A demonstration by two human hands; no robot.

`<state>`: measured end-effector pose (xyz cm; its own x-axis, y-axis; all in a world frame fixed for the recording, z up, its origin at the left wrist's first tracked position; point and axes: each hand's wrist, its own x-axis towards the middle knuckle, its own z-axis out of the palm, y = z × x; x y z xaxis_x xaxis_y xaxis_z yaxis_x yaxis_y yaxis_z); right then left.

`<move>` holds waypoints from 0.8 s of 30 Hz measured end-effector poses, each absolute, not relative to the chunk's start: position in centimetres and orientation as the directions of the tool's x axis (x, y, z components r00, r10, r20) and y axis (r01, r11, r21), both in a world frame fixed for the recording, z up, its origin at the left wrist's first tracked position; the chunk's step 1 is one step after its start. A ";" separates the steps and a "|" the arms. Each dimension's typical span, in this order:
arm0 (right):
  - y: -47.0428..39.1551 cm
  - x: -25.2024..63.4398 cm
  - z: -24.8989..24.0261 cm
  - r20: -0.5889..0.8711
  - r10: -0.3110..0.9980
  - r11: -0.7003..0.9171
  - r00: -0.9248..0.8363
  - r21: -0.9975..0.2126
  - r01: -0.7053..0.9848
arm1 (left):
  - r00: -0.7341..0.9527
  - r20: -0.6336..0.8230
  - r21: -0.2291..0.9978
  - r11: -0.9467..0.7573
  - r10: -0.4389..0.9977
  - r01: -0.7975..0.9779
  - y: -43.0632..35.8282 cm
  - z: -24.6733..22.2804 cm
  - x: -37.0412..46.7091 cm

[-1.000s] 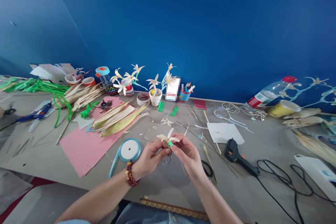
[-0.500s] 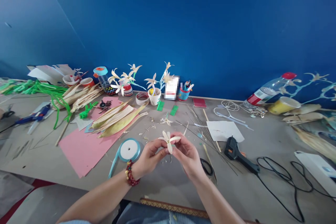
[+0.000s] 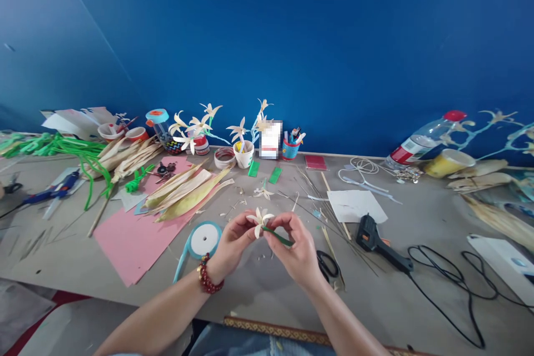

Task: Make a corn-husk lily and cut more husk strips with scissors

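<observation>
A small cream husk flower (image 3: 260, 219) with several narrow petals is held up over the table between my two hands. The fingertips of my left hand (image 3: 237, 238) pinch it at its left side. From the bloom a green stem (image 3: 279, 237) runs to the right, and my right hand (image 3: 295, 246) closes its fingers on that stem. Just beyond the hands lies another cream flower (image 3: 264, 191) on the table. A roll of light blue ribbon (image 3: 211, 239) rests left of my left hand, and black scissors handles (image 3: 327, 266) show beside my right wrist.
Dried husks (image 3: 187, 192) lie on pink paper (image 3: 125, 242) to the left. To the right are a glue gun (image 3: 381, 245) with a looping cord, white paper (image 3: 356, 207) and thin wires. Pots of flowers, a pen cup (image 3: 291, 149) and a tilted bottle (image 3: 417, 147) line the wall.
The flower has turned in my fingers and moved slightly left and up. Its green stem now shows, stretched toward my right hand, whose grip has shifted from the petals to the stem.
</observation>
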<state>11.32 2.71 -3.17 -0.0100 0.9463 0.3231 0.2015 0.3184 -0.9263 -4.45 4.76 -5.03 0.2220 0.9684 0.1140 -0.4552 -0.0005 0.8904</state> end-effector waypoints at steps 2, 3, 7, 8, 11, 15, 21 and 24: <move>2.7 11.4 -3.3 0.322 0.946 0.321 -0.021 -0.930 0.178 | 0.267 0.056 0.861 0.089 0.962 -0.501 4.8 -4.9 -4.4; 2.7 11.5 -3.3 0.325 0.945 0.325 -0.031 -0.929 0.176 | 0.289 0.039 0.849 0.121 0.957 -0.515 4.8 -4.7 -4.4; 2.5 11.6 -3.1 0.347 0.936 0.350 -0.049 -0.913 0.208 | 0.352 0.013 0.812 0.195 0.936 -0.549 4.8 -4.2 -4.5; 2.5 11.6 -3.0 0.352 0.935 0.354 -0.049 -0.909 0.219 | 0.360 0.006 0.806 0.209 0.933 -0.554 4.8 -4.1 -4.5; 2.5 11.5 -2.9 0.359 0.932 0.361 -0.054 -0.903 0.234 | 0.363 -0.023 0.799 0.236 0.932 -0.554 4.8 -4.3 -4.5; 2.5 11.4 -2.7 0.354 0.933 0.359 -0.063 -0.916 0.180 | 0.342 -0.068 0.800 0.256 0.937 -0.543 4.7 -5.1 -4.7; 2.4 11.5 -2.8 0.329 0.937 0.344 -0.120 -0.929 0.136 | 0.331 -0.023 0.793 0.219 0.943 -0.568 4.7 -5.0 -4.7; 2.4 11.5 -3.1 0.296 0.948 0.309 -0.117 -0.943 0.122 | 0.312 -0.005 0.791 0.195 0.950 -0.580 4.7 -4.7 -4.5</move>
<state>11.45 2.40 -3.11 -0.1173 0.9481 0.2956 0.1219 0.3091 -0.9432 -4.52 4.73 -4.68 0.3118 0.9501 -0.0055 -0.5802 0.1950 0.7908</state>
